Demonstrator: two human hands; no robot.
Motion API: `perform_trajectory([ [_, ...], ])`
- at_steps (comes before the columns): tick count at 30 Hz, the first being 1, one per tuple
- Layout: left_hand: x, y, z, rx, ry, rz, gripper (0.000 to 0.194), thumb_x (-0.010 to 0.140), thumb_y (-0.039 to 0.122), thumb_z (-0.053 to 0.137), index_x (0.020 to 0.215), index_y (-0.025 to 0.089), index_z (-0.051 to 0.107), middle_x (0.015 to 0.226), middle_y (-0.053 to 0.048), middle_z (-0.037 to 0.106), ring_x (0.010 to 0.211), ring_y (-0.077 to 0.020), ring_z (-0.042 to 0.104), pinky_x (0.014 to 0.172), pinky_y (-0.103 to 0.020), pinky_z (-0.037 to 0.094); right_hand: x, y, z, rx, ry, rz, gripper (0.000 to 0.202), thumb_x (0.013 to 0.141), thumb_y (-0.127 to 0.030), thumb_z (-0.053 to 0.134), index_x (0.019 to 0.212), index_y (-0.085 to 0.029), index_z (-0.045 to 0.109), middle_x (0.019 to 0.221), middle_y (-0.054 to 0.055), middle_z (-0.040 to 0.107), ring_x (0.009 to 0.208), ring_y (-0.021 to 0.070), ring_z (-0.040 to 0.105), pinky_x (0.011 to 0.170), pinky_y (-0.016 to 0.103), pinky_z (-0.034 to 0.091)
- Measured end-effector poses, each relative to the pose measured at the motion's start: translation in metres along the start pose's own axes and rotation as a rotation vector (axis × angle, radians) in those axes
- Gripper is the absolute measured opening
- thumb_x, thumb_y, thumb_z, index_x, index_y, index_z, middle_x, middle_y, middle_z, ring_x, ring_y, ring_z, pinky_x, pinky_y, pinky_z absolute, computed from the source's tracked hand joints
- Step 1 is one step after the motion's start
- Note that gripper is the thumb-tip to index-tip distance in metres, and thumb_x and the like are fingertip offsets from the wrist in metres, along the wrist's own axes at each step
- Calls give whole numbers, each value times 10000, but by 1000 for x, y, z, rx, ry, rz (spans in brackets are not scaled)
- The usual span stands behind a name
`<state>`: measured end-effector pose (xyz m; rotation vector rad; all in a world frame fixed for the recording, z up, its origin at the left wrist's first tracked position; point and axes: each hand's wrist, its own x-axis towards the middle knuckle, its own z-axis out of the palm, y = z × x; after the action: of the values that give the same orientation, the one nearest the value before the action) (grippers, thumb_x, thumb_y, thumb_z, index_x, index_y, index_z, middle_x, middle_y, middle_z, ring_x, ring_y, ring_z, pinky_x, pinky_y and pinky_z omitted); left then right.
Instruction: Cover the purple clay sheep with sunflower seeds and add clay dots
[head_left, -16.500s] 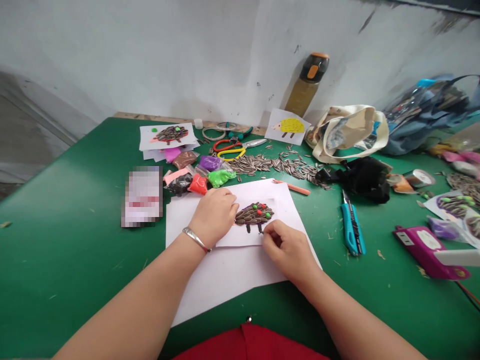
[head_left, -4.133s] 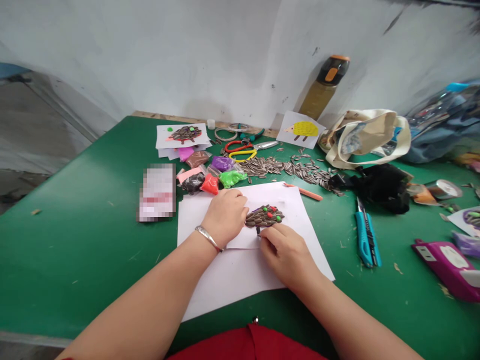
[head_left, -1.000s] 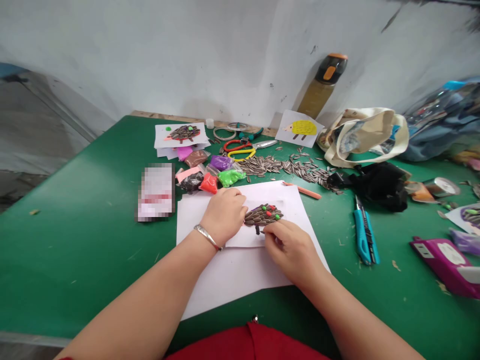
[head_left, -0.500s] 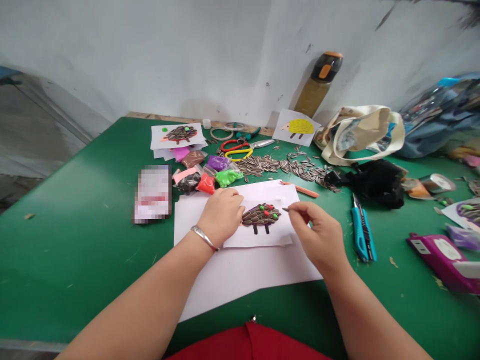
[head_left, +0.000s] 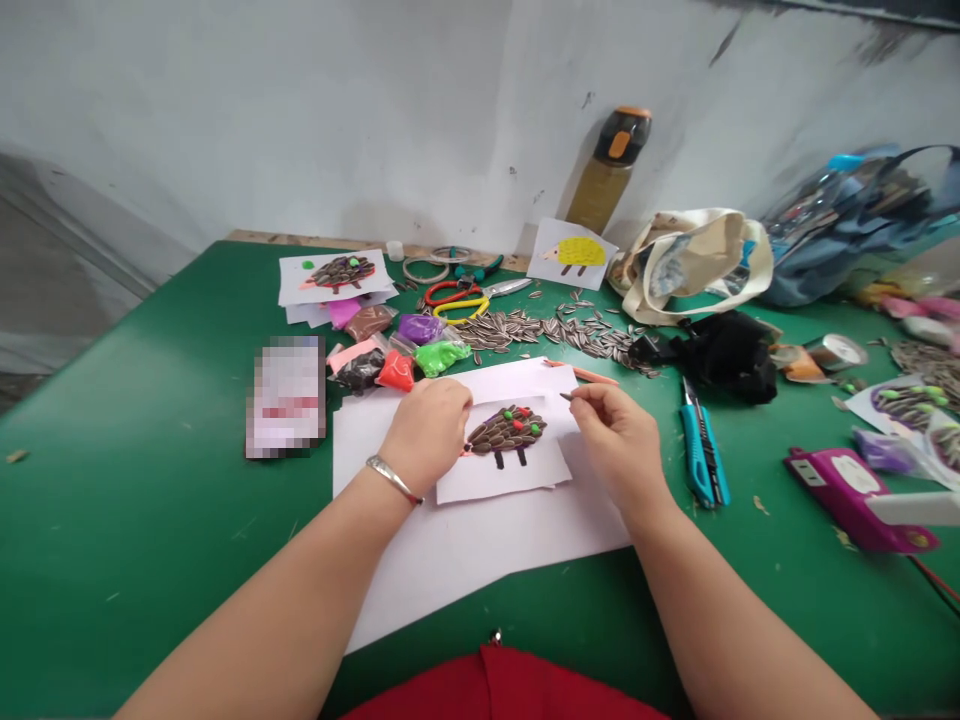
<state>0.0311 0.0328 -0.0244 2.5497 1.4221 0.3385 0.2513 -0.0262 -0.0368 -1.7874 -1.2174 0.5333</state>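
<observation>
A small white card (head_left: 465, 485) bears a hedgehog picture (head_left: 506, 430), its body covered with striped sunflower seeds and dotted with red and green balls. Two black legs show below it. My left hand (head_left: 427, 425), with a silver bracelet at the wrist, is closed at the card's left edge; its fingertips are partly hidden. Just right of the card, my right hand (head_left: 619, 440) pinches a single sunflower seed (head_left: 566, 397) between thumb and fingers, apart from the picture. Larger white paper (head_left: 420, 570) lies beneath the card.
Behind the paper lie loose sunflower seeds (head_left: 502, 330), bagged coloured clay (head_left: 442, 355) and scissors (head_left: 457, 300). A utility knife (head_left: 703, 450) rests to the right, near a purple device (head_left: 859, 500). A bottle (head_left: 611, 170) leans on the wall beside a cloth bag (head_left: 637, 290).
The card has tilted slightly, its right side turned away from me. My right hand still pinches the seed near the card's right edge. The whole view has shifted a little.
</observation>
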Motion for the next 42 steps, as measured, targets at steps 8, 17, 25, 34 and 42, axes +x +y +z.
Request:
perform_trajectory([
  [8,2,2,-13,-267,-46,-198,198,831,153,451,781,189,639,864,-26,695,821,-206,604,717,-318,420,7,7,3,-361,-138,-155,194,830,-285,503,824,-235,691,810,27,684,783,213,564,716,335,387],
  [17,4,1,-24,-499,-1,-284,148,769,220,532,786,184,674,894,-24,716,866,-203,624,776,-283,468,8,15,7,-264,-102,-221,291,841,-270,474,1015,-217,701,934,53,676,796,195,575,741,325,429],
  [25,3,1,-28,-697,-1,-302,146,730,279,598,758,164,682,842,-36,702,816,-198,617,789,-302,476,6,10,9,-156,-179,-224,245,846,-307,489,932,-222,702,913,39,673,807,193,574,744,317,421],
  [34,3,-2,-20,-873,-15,-344,169,727,308,647,798,162,696,892,-51,703,859,-205,618,823,-333,475,4,1,5,-166,-203,-130,236,867,-355,429,725,-209,548,698,2,568,677,165,499,624,274,356],
  [42,1,0,-18,-1147,-100,-439,276,712,341,709,876,120,702,926,-82,699,806,-188,616,758,-314,476,1,-4,1,-11,-176,3,236,868,-407,466,758,-212,542,664,-29,518,647,141,455,601,254,342],
])
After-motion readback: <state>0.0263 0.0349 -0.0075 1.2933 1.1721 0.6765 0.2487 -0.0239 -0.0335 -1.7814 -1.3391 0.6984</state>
